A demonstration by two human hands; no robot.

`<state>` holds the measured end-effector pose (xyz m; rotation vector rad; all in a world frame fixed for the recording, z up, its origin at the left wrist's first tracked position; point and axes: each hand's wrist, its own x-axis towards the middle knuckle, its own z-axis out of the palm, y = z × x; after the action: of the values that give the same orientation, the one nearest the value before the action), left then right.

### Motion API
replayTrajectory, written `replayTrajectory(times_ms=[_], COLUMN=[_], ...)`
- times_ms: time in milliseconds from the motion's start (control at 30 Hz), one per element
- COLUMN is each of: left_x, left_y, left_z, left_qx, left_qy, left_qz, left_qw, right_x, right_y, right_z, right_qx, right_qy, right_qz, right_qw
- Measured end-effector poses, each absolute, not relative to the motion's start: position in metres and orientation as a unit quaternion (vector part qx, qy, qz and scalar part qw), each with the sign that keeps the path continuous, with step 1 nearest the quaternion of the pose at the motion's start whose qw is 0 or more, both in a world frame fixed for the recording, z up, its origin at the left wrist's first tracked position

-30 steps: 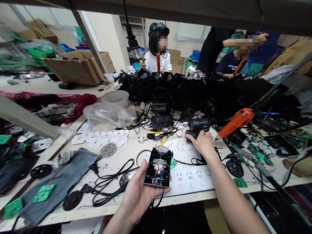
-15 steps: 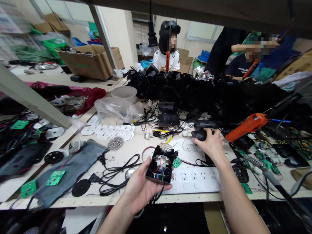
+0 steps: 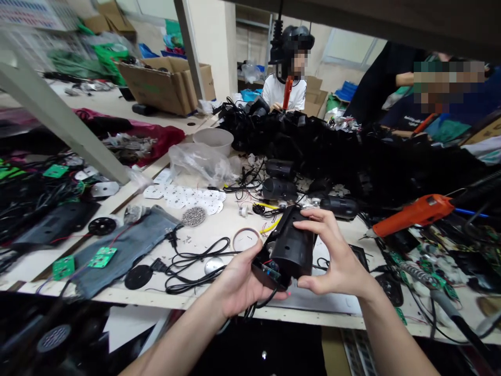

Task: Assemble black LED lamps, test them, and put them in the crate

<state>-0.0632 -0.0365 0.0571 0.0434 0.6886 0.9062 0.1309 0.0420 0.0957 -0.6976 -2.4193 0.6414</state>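
My left hand [image 3: 238, 284] supports an open black plastic housing [image 3: 266, 275] from below, its fingers wrapped under it. A small circuit board and thin wires show inside, and a black cord hangs from its lower end. My right hand [image 3: 338, 256] grips a curved black cover [image 3: 293, 245] between thumb and fingers. The cover sits over the housing at a slight angle, with a gap at the lower left. Whether its far edge is seated cannot be seen. Behind my hands, more black housings [image 3: 278, 189] lie on the bench.
An orange electric screwdriver [image 3: 415, 215] and a soldering iron [image 3: 446, 297] lie at the right. Left are coiled black cords [image 3: 195, 284], a screw dish [image 3: 193, 216], white plates [image 3: 188, 198] and a denim cloth [image 3: 136, 250]. Black parts [image 3: 352, 146] heap up behind; a person [image 3: 284, 94] sits beyond.
My right hand has brought the black cover from the bench's right side onto the housing in my left hand. The view has shifted, so the surroundings appear further right.
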Motion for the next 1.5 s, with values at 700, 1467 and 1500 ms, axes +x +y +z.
replayTrajectory(times_ms=[700, 1467, 1500], left_x=[-0.059, -0.063, -0.062], left_y=[-0.037, -0.02, -0.02], left_z=[0.049, 0.055, 0.055], left_qx=[0.056, 0.041, 0.042], left_qy=[0.313, 0.328, 0.333], left_qz=[0.475, 0.442, 0.443], left_qw=[0.82, 0.834, 0.832], right_x=[0.116, 0.118, 0.118], right_y=[0.041, 0.06, 0.059], right_z=[0.088, 0.069, 0.069], right_qx=[-0.251, -0.252, -0.252], right_qy=[-0.912, -0.873, -0.872], right_qz=[0.263, 0.346, 0.345], right_qw=[0.192, 0.234, 0.239])
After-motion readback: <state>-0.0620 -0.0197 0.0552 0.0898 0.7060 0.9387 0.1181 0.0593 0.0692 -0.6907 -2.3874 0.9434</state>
